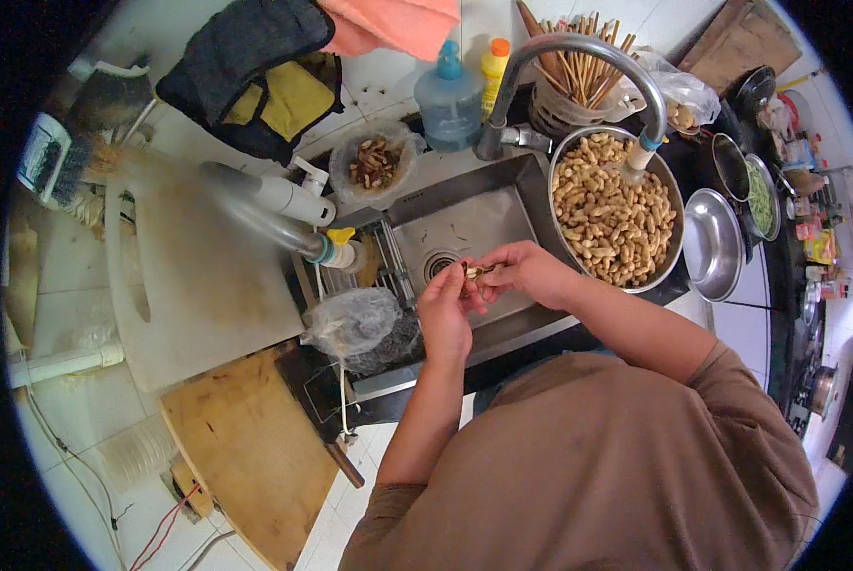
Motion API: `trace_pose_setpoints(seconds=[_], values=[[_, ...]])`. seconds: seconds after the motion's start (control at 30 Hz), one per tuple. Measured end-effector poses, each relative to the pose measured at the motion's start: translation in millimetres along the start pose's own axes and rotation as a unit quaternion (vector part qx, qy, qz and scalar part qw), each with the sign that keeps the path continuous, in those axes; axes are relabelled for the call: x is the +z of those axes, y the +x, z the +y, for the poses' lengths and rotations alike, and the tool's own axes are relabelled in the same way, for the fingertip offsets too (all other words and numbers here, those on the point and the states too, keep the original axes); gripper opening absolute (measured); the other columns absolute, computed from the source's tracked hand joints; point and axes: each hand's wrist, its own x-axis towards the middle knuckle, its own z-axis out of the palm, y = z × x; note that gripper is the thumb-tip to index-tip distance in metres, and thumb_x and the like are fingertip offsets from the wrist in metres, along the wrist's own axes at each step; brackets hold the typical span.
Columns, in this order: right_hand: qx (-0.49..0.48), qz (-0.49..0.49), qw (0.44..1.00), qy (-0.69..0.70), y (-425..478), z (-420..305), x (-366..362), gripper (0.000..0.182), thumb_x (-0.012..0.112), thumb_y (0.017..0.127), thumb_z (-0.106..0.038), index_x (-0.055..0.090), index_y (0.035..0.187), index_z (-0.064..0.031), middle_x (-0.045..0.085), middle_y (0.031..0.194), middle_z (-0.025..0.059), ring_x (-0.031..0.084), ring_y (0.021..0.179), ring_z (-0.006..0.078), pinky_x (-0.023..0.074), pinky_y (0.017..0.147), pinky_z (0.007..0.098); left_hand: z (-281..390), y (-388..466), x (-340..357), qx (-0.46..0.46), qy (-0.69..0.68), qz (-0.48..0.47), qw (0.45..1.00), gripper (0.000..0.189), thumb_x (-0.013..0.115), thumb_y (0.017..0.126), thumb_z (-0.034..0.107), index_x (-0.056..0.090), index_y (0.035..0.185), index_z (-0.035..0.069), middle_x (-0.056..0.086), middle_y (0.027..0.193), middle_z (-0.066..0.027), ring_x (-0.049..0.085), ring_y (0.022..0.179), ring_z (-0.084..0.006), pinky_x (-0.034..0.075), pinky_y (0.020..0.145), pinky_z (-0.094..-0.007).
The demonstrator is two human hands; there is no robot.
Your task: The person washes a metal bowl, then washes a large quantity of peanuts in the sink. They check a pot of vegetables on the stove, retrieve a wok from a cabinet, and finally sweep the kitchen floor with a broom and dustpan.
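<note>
Over the stainless steel sink point(501, 203), my left hand point(446, 310) and my right hand point(519, 270) meet at the fingertips. Between them is a small peanut point(475, 272) that looks cracked, with pale and dark parts showing; my fingers partly cover it. My left thumb and fingers pinch one side, my right fingers the other. Just right of my right hand, a round metal basin point(616, 214) is heaped with unshelled peanuts. Behind the sink at left, a bowl lined with a plastic bag point(375, 163) contains brown shells or scraps. The sink's drain point(441, 264) lies below my hands.
A curved metal faucet point(576, 46) arches over the peanut basin. Left of the sink are a second tap point(337, 253) and a crumpled plastic bag point(355, 321). An empty metal bowl point(713, 243) stands at right. Behind are a blue pump bottle point(449, 100) and a chopstick holder point(566, 107).
</note>
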Motion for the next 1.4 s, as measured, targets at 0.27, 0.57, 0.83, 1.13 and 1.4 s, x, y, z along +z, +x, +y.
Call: trace_pose_setpoints(seconds=[0.27,0.57,0.83,1.13,1.4], values=[[0.112,0.053,0.984,0.124,21.3,9.9,3.7,0.013,0.057,0.086,-0.013,0.059,0.086,-0.001,0.059,0.077,0.0055,0.058,0.069,0.0179,0.0492,0.073,0.0298,-18.6,5.2,-19.3,0.26,0.523,-0.026,0.811,0.033,0.049,0.089,0.013,0.05,0.12,0.001,0.047,0.098,-0.01,0.05,0.083,-0.0183,0.043,0.073,-0.028],[-0.011,0.095,0.973,0.209,159.2,-66.2,42.1,0.03,0.056,0.087,-0.02,0.051,0.106,0.0032,0.058,0.094,0.0112,0.061,0.081,0.024,0.0505,0.072,0.0356,-34.8,-4.8,-64.0,0.142,0.392,0.068,0.906,0.054,0.055,0.082,0.002,0.036,0.132,0.004,0.049,0.104,-0.0079,0.054,0.074,-0.0132,0.048,0.063,-0.0257],[-0.091,0.142,0.966,-0.197,177.5,9.7,-0.1,0.026,0.058,0.084,-0.018,0.056,0.102,0.0,0.058,0.103,0.0137,0.062,0.074,0.0236,0.0505,0.068,0.0377,-56.1,-23.6,-69.1,0.069,0.295,0.101,0.948,0.045,0.051,0.084,0.001,0.042,0.128,0.003,0.055,0.097,-0.0083,0.057,0.073,-0.0137,0.049,0.061,-0.0258],[-0.373,0.129,0.718,-0.573,-44.4,19.5,-90.3,0.032,0.063,0.068,-0.003,0.058,0.099,-0.0074,0.052,0.115,0.0127,0.05,0.103,0.0331,0.0425,0.086,0.0409,-60.8,-8.1,-1.9,0.066,0.394,0.102,0.911,0.04,0.05,0.084,0.003,0.046,0.124,0.004,0.058,0.092,-0.0077,0.059,0.071,-0.014,0.048,0.061,-0.0266],[-0.305,0.323,0.669,-0.596,-127.0,-11.4,-216.3,0.038,0.059,0.071,-0.003,0.054,0.109,-0.0035,0.053,0.112,0.0147,0.048,0.107,0.0333,0.0377,0.095,0.0416,-108.0,15.1,95.1,0.127,0.521,-0.028,0.844,0.035,0.055,0.081,0.001,0.054,0.115,0.005,0.058,0.094,-0.0075,0.057,0.081,-0.0155,0.049,0.07,-0.0281]])
